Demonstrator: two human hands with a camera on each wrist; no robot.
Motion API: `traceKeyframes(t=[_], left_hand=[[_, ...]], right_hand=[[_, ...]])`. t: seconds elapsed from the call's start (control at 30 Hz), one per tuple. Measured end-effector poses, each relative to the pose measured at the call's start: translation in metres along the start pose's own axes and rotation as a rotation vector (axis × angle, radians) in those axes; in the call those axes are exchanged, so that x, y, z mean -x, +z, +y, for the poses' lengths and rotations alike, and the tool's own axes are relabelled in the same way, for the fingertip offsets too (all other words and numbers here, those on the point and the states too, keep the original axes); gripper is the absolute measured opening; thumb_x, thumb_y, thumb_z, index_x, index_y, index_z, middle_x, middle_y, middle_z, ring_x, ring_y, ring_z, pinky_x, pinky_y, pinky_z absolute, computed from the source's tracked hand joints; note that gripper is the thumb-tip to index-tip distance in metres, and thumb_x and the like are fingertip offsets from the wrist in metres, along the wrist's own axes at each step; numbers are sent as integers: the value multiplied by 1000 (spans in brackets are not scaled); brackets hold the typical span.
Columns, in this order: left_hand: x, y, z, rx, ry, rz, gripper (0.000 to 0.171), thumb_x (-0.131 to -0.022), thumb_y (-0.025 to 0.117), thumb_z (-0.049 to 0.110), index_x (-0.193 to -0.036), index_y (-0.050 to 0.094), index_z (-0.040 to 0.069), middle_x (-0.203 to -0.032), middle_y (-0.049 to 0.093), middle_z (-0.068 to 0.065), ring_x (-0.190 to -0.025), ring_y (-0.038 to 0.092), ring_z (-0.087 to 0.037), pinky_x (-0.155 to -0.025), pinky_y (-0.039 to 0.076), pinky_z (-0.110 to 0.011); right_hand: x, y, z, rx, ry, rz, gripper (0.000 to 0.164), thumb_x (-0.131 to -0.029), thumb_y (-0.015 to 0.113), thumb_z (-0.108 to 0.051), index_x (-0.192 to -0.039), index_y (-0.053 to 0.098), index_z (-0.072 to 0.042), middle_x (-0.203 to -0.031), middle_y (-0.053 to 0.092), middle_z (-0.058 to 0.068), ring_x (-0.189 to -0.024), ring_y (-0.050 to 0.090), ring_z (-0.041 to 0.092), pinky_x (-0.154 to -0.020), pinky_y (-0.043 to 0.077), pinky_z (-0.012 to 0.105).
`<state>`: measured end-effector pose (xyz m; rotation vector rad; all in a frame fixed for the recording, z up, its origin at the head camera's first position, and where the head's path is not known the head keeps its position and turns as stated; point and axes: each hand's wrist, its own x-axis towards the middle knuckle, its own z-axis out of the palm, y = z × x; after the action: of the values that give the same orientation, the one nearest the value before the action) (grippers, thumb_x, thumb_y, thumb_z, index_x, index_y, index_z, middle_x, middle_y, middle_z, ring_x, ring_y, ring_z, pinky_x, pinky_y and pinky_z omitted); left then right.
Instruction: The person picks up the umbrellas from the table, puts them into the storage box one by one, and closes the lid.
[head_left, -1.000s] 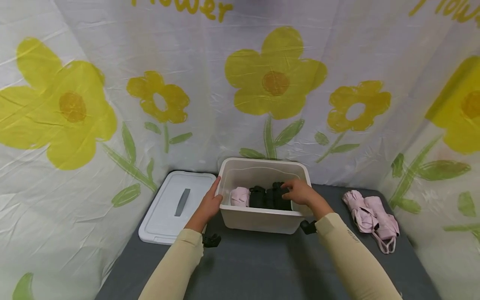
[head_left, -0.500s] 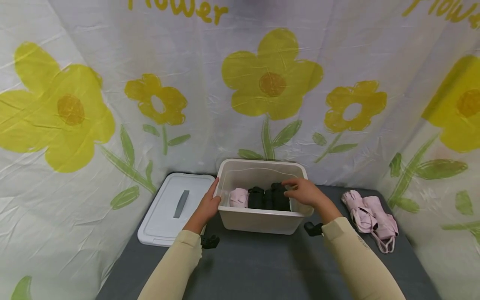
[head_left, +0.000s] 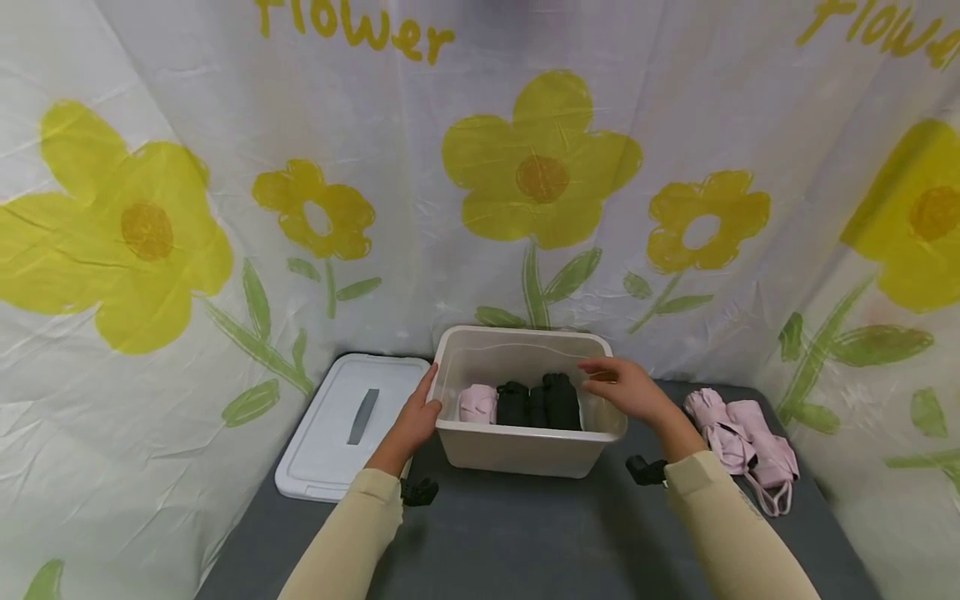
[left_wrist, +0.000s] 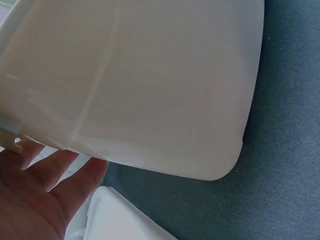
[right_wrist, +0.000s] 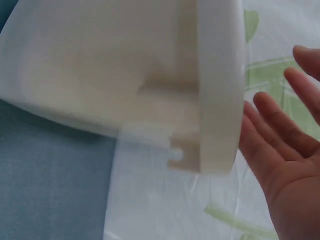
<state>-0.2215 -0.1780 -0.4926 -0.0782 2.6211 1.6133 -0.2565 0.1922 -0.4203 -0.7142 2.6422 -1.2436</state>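
A pale plastic storage box (head_left: 517,454) stands on the dark table, its opening tipped toward me. Inside, a pink rolled bundle (head_left: 477,405) is at the left, with black rolled bundles (head_left: 561,402) beside it; they look like folded compact umbrellas. My left hand (head_left: 408,423) rests against the box's left end, fingers extended along the outer wall and thumb near the front corner of the rim. Over the right end of the box is my right hand (head_left: 626,390), fingers loosely spread and holding nothing. In the right wrist view, the right palm (right_wrist: 295,190) appears beside the rim.
A white lid (head_left: 322,450) with a grey handle lies left of the box. Two pink folded bundles (head_left: 765,437) with a wrist loop, similar to folded umbrellas, lie on the table (head_left: 517,542) at the right. A flower-printed curtain (head_left: 420,275) hangs close behind.
My right hand has drawn back to the right, off the black bundles, toward the box's right rim. The left hand keeps its place on the box, and the view has tilted up slightly.
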Motion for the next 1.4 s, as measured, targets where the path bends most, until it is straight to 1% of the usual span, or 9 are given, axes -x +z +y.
traceKeyframes(t=[0.17,0.33,0.53,0.67,0.8,0.93,1.17,1.27,1.4], left_hand=[[1,2,0,15,3,3,67,-98,35,13,-156,11,35,-163,15,-8,-148,18,-36,-114,21,-62],[3,1,2,17,1,6,67,-98,35,12,-157,11,34,-163,14,-8,-148,17,-36,-114,21,-62],[3,0,2,9,7,9,68,-97,35,11,-157,12,31,-163,15,-9,-148,19,-37,-114,21,-62],[2,0,0,-1,15,10,68,-97,35,10,-157,11,29,-163,15,-11,-147,20,-39,-113,22,-63],[2,1,2,-1,15,12,68,-97,35,10,-157,11,30,-163,15,-10,-147,19,-38,-113,22,-63],[3,1,3,4,15,12,68,-97,35,10,-157,11,29,-163,15,-10,-148,19,-38,-113,21,-63],[4,1,4,19,6,12,68,-97,35,9,-157,12,31,-163,14,-10,-148,18,-38,-113,21,-63],[3,1,3,18,1,10,68,-97,35,10,-157,12,31,-163,14,-9,-148,17,-37,-114,21,-63],[3,1,2,21,5,10,68,-96,35,10,-157,12,32,-163,15,-8,-148,17,-37,-114,21,-62]], right_hand=[[6,-3,5,-53,-27,39,42,-95,60,-19,-134,57,-4,-134,57,21,-119,57,39,-92,51,50],[10,-7,12,-109,4,62,42,-95,60,-18,-134,56,-5,-134,57,19,-121,56,39,-95,49,52],[14,-13,24,-75,42,152,43,-95,61,-20,-134,56,-3,-134,57,22,-123,55,40,-99,46,55],[17,-15,30,-49,69,214,42,-94,62,-21,-133,58,-4,-136,56,20,-125,53,40,-98,46,56],[21,-16,36,-19,66,256,40,-94,62,-18,-131,59,-2,-135,56,22,-124,52,41,-97,47,56],[26,-18,46,3,72,270,41,-94,61,-18,-131,58,-2,-135,55,22,-125,51,41,-98,45,57],[34,-23,67,-6,145,262,50,-96,58,-34,-138,53,-7,-145,46,20,-132,43,42,-100,42,59],[37,-25,77,8,171,271,52,-96,58,-34,-140,51,-8,-146,44,21,-133,41,44,-99,43,59],[40,-28,91,43,202,264,52,-96,59,-30,-141,49,-6,-146,43,23,-133,40,47,-98,41,62]])
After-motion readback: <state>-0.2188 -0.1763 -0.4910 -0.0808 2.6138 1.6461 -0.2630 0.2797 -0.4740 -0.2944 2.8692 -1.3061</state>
